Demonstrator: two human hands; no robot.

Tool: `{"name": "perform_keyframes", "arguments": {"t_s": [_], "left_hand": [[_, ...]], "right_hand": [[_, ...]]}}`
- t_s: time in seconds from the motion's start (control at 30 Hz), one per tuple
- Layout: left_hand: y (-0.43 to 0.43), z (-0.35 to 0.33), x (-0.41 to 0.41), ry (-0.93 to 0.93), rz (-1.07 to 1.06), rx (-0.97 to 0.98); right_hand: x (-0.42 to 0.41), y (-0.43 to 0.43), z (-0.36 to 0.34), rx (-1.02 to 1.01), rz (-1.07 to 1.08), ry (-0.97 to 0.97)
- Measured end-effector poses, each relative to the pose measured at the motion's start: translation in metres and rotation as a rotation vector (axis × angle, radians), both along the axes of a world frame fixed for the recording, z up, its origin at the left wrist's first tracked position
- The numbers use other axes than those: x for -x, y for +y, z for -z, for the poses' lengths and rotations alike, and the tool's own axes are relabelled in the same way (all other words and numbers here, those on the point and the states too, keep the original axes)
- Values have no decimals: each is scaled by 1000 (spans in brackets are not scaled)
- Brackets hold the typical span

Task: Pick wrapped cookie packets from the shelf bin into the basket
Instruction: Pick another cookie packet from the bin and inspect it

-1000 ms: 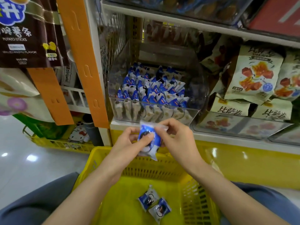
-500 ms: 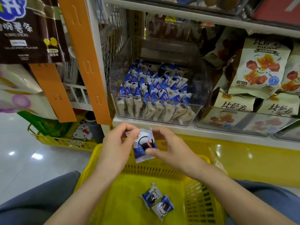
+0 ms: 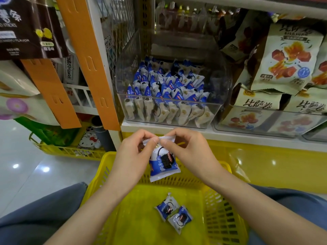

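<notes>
A blue-and-white wrapped cookie packet (image 3: 163, 162) hangs upright over the yellow basket (image 3: 221, 211). My left hand (image 3: 131, 156) and my right hand (image 3: 190, 151) both pinch its crimped top edge. Two more packets (image 3: 173, 212) lie flat on the basket's floor. On the shelf just beyond stands the clear plastic bin (image 3: 218, 110), filled with several rows of the same packets (image 3: 166, 91).
Beige snack bags (image 3: 286, 59) fill the shelf to the right of the bin. An orange shelf upright (image 3: 88, 59) rises at the left, with dark hanging snack bags (image 3: 30, 27) beside it. Another yellow basket (image 3: 69, 151) sits on the shiny floor at left. My grey-trousered legs flank the basket.
Both hands have turned the packet from sideways to hanging upright by its top edge and lowered it slightly toward the basket. The camera has tilted down a little.
</notes>
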State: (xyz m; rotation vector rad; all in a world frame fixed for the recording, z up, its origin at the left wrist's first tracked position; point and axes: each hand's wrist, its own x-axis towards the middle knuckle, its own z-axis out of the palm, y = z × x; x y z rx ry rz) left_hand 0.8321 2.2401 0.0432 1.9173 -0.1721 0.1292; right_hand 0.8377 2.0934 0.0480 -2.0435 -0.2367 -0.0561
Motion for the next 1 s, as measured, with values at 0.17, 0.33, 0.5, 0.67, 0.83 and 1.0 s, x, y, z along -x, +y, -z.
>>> {"name": "perform_keyframes", "arguments": {"t_s": [0.17,0.33,0.5,0.67,0.83,1.0], "left_hand": [[-1,-2,-2,90,1,60],[1,4,-4,108,-106,-38],[3,-1,-8,397,-59,262],[6,-3,-6,464,-16,530],[4,-5,-7,309,-132,478],[4,-2,-6,254,-96,396]], "right_hand": [[4,0,1,273,36,-258],[-2,-2,-1,175,151,-293],[-1,-3,-5,104,58,-355],[4,-1,1,358,-118,-506],[4,5,2,249,-98,-324],[-1,11,0,-221,-7,267]]}}
